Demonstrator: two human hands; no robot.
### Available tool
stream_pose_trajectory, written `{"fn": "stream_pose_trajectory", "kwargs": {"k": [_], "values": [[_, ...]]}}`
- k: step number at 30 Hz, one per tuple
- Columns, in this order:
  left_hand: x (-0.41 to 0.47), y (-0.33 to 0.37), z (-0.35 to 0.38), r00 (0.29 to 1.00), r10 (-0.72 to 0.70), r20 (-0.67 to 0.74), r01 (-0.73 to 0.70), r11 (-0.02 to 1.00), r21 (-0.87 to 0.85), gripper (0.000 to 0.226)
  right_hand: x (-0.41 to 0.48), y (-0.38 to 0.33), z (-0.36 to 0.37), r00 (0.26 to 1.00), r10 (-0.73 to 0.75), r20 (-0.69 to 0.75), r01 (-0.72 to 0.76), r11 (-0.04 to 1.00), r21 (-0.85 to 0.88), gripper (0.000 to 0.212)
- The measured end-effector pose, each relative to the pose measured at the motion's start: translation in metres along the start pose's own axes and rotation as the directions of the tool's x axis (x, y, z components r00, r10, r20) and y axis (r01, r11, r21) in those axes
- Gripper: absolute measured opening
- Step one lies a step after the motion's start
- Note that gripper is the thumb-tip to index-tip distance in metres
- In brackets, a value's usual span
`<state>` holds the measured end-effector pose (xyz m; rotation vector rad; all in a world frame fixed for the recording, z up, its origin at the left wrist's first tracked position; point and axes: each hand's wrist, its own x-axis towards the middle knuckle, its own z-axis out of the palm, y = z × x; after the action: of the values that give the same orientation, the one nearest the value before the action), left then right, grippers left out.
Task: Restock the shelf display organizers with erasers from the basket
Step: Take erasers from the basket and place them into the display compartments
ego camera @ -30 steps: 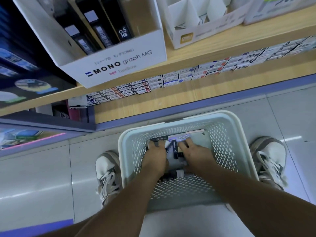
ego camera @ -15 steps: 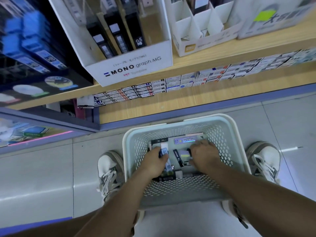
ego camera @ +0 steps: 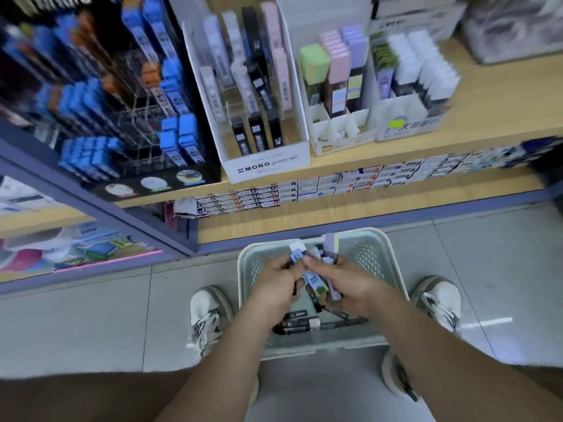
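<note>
Restock run, mid-scoop
The left hand [ego camera: 275, 287] and right hand [ego camera: 350, 289] both grip a bunch of small paper-sleeved block erasers [ego camera: 315, 281] just over the pale green perforated plastic basket [ego camera: 370, 252]. The white cardboard divided organizer [ego camera: 341, 138] sits up ahead on the wooden shelf [ego camera: 493, 95], nearer the right hand; the erasers point roughly toward it.

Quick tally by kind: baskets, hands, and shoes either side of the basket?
Basket: 1
Hands: 2, left hand and right hand, both holding erasers
Shoes beside the basket: 2
Total: 5
</note>
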<state>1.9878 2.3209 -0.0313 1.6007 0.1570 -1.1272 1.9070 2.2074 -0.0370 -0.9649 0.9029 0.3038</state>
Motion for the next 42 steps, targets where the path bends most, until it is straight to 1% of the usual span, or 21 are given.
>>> {"fn": "stream_pose_trajectory", "kwargs": {"k": [2, 5, 8, 11, 12, 15, 16, 18, 20, 22, 23, 25, 28, 31, 33, 36, 39, 41, 42], "values": [[-0.014, 0.01, 0.001, 0.997, 0.076, -0.015, -0.075, 0.997, 0.011, 0.009, -0.023, -0.017, 0.004, 0.997, -0.054, 0.054, 0.058, 0.996, -0.07, 0.06], [-0.035, 0.028, -0.004, 0.983, 0.186, -0.004, -0.185, 0.977, 0.103, 0.012, -0.054, -0.041, 0.009, 0.99, -0.11, 0.086, 0.128, 0.962, -0.241, 0.04], [-0.058, 0.053, -0.009, 0.956, 0.288, 0.052, -0.292, 0.93, 0.222, 0.018, -0.082, -0.064, 0.016, 0.981, -0.17, 0.097, 0.192, 0.933, -0.305, 0.041], [-0.083, 0.084, -0.009, 0.931, 0.337, 0.137, -0.364, 0.871, 0.329, 0.023, -0.108, -0.088, 0.026, 0.97, -0.233, 0.073, 0.244, 0.91, -0.334, 0.036], [-0.09, 0.096, -0.008, 0.924, 0.349, 0.158, -0.383, 0.854, 0.352, 0.023, -0.118, -0.095, 0.03, 0.967, -0.25, 0.051, 0.252, 0.905, -0.342, 0.038], [-0.111, 0.132, -0.002, 0.883, 0.429, 0.188, -0.469, 0.816, 0.338, 0.024, -0.144, -0.122, 0.037, 0.947, -0.32, -0.012, 0.293, 0.881, -0.373, 0.058], [-0.116, 0.145, 0.001, 0.863, 0.469, 0.185, -0.505, 0.799, 0.328, 0.025, -0.153, -0.132, 0.038, 0.935, -0.355, -0.023, 0.324, 0.876, -0.356, 0.059], [-0.128, 0.17, 0.008, 0.825, 0.54, 0.166, -0.563, 0.759, 0.326, 0.028, -0.173, -0.154, 0.04, 0.903, -0.426, -0.058, 0.397, 0.879, -0.264, 0.048], [-0.136, 0.194, 0.014, 0.811, 0.559, 0.171, -0.584, 0.76, 0.285, 0.025, -0.19, -0.176, 0.038, 0.879, -0.475, -0.047, 0.458, 0.868, -0.192, 0.028], [-0.139, 0.215, 0.02, 0.827, 0.525, 0.201, -0.561, 0.797, 0.223, 0.023, -0.198, -0.196, 0.035, 0.851, -0.525, -0.016, 0.516, 0.841, -0.161, 0.008], [-0.139, 0.223, 0.023, 0.837, 0.506, 0.208, -0.542, 0.819, 0.19, 0.023, -0.199, -0.202, 0.033, 0.841, -0.54, -0.016, 0.534, 0.836, -0.127, 0.004], [-0.138, 0.235, 0.031, 0.856, 0.482, 0.186, -0.504, 0.859, 0.093, 0.021, -0.194, -0.21, 0.032, 0.845, -0.533, -0.037, 0.532, 0.846, -0.04, 0.005], [-0.133, 0.244, 0.042, 0.873, 0.484, 0.059, -0.477, 0.873, -0.103, 0.016, -0.179, -0.205, 0.039, 0.873, -0.486, -0.027, 0.486, 0.869, 0.087, 0.006], [-0.122, 0.248, 0.052, 0.892, 0.442, -0.099, -0.451, 0.847, -0.283, 0.018, -0.163, -0.195, 0.05, 0.868, -0.497, -0.006, 0.495, 0.865, 0.085, 0.013], [-0.114, 0.249, 0.059, 0.904, 0.403, -0.145, -0.427, 0.827, -0.365, 0.02, -0.16, -0.191, 0.058, 0.862, -0.507, 0.02, 0.506, 0.861, 0.048, 0.017], [-0.104, 0.253, 0.067, 0.925, 0.365, -0.107, -0.371, 0.804, -0.464, 0.027, -0.154, -0.193, 0.061, 0.844, -0.536, -0.007, 0.536, 0.844, 0.024, 0.021], [-0.098, 0.252, 0.067, 0.918, 0.396, -0.01, -0.361, 0.825, -0.436, 0.041, -0.149, -0.198, 0.059, 0.82, -0.568, -0.071, 0.571, 0.82, 0.035, 0.02], [-0.099, 0.251, 0.066, 0.908, 0.413, 0.067, -0.352, 0.842, -0.409, 0.045, -0.15, -0.199, 0.058, 0.831, -0.55, -0.081, 0.554, 0.831, 0.043, 0.019], [-0.101, 0.251, 0.066, 0.898, 0.43, 0.096, -0.355, 0.836, -0.419, 0.044, -0.151, -0.199, 0.056, 0.841, -0.537, -0.07, 0.541, 0.84, 0.053, 0.017]]}}
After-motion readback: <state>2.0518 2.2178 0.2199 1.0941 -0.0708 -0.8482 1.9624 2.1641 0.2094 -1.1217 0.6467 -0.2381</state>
